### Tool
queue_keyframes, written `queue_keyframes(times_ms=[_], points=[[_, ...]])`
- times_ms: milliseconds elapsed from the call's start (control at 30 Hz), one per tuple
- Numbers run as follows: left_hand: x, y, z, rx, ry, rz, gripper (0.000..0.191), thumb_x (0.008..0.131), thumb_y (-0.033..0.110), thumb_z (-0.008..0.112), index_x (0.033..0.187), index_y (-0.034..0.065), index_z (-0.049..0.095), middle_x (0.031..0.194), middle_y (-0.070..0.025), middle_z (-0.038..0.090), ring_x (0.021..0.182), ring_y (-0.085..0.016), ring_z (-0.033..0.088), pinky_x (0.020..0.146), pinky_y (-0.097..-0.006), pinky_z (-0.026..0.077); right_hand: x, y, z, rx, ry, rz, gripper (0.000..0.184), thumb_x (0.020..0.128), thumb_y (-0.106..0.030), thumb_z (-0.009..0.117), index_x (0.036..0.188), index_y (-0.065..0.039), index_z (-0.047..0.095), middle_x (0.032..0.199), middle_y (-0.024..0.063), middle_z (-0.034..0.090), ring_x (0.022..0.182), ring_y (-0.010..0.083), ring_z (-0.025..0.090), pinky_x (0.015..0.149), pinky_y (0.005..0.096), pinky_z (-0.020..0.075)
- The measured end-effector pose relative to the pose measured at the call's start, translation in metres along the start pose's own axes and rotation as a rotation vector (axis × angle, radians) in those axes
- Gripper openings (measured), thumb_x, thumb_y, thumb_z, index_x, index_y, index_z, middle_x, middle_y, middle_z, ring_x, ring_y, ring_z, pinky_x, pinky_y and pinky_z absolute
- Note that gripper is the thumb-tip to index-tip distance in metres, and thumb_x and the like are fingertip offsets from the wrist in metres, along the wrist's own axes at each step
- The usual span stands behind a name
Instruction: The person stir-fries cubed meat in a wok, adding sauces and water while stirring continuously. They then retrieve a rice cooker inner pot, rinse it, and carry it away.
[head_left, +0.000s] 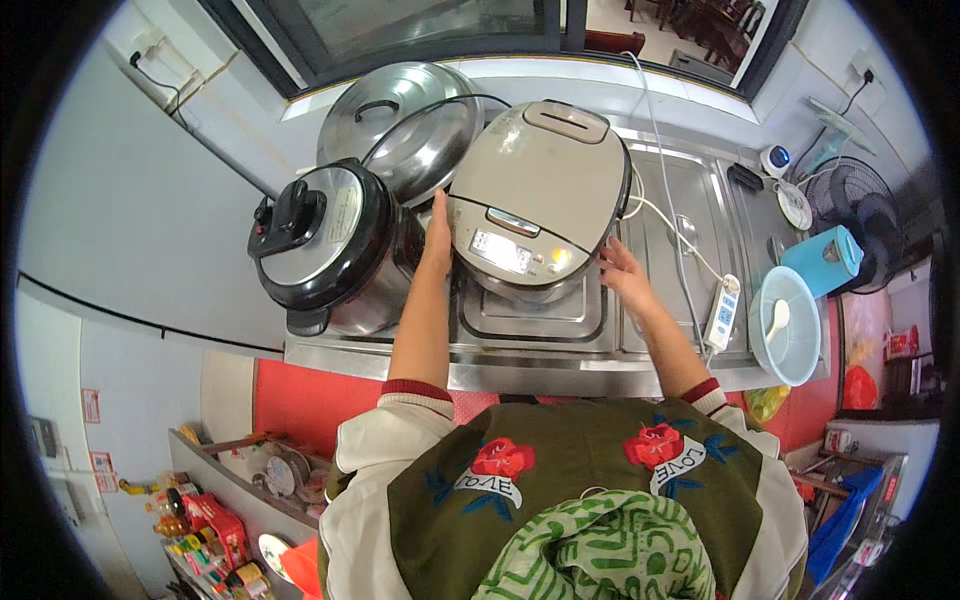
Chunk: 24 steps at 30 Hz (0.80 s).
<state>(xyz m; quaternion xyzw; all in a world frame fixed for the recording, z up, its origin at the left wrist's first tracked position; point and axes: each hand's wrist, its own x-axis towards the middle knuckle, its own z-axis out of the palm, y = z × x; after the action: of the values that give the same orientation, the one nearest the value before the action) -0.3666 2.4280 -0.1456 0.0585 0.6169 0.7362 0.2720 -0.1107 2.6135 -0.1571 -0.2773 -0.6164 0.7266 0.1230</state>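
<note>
A beige rice cooker (537, 176) with a lit display panel stands on the steel counter in front of me, its lid closed. My left hand (438, 234) lies along its left side, with the fingers pointing up and away. At the lower right side of the cooker is my right hand (628, 279), fingers spread and curled against the edge. Together the two hands bracket the cooker. Close to my left wrist is an electric pressure cooker (322, 244) with a black-rimmed steel lid. The underside of the rice cooker is partly hidden.
Behind the pressure cooker leans a large steel lid (405, 131). A white power strip (723, 313) with cords lies to the right. Farther right are a pale blue basin (796, 352) with a white rice paddle (778, 319), a blue pitcher (821, 261) and a black fan (855, 199).
</note>
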Motion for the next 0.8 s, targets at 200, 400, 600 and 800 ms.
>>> queue_keyframes(times_ms=[200,400,600,800], points=[[-0.021,-0.008,0.007,-0.188,-0.136,-0.044,0.067,0.09,0.056,0.029,0.132,0.0039,0.036,0.131,-0.0083,0.043,0.119,-0.022,0.04,0.1,-0.0328,0.03,0.002,0.005,0.006,0.101,0.054,-0.097,0.083,0.06,0.005,0.045,0.139,-0.007,0.024,0.134,0.0071,0.038,0.115,0.0213,0.042,0.072,0.0252,0.0414],[-0.079,-0.038,0.032,-0.178,-0.127,-0.001,0.066,0.091,0.053,0.031,0.135,0.0034,0.029,0.14,-0.0092,0.03,0.129,-0.021,0.025,0.106,-0.0313,0.016,0.015,-0.006,-0.034,0.12,0.037,-0.046,0.087,0.051,0.008,0.039,0.136,-0.008,0.032,0.123,0.0052,0.048,0.111,0.017,0.046,0.077,0.0235,0.0416],[-0.113,-0.053,0.048,0.151,-0.041,0.105,0.073,0.091,0.051,0.032,0.137,-0.0026,0.016,0.143,-0.0172,0.018,0.132,-0.026,0.018,0.107,-0.0341,0.012,0.027,-0.019,-0.074,0.228,0.025,0.09,0.075,0.059,0.008,0.039,0.132,-0.007,0.039,0.122,0.0055,0.05,0.107,0.017,0.05,0.087,0.0321,0.0423],[-0.13,-0.029,0.057,0.666,0.031,0.527,0.069,0.09,0.046,0.036,0.137,-0.0023,0.017,0.14,-0.0263,0.016,0.13,-0.037,0.018,0.106,-0.0408,0.015,-0.01,-0.048,-0.057,-0.614,0.405,-0.642,0.046,0.072,-0.004,0.05,0.117,-0.008,0.055,0.128,0.0112,0.045,0.114,0.0263,0.044,0.095,0.0374,0.0359]])
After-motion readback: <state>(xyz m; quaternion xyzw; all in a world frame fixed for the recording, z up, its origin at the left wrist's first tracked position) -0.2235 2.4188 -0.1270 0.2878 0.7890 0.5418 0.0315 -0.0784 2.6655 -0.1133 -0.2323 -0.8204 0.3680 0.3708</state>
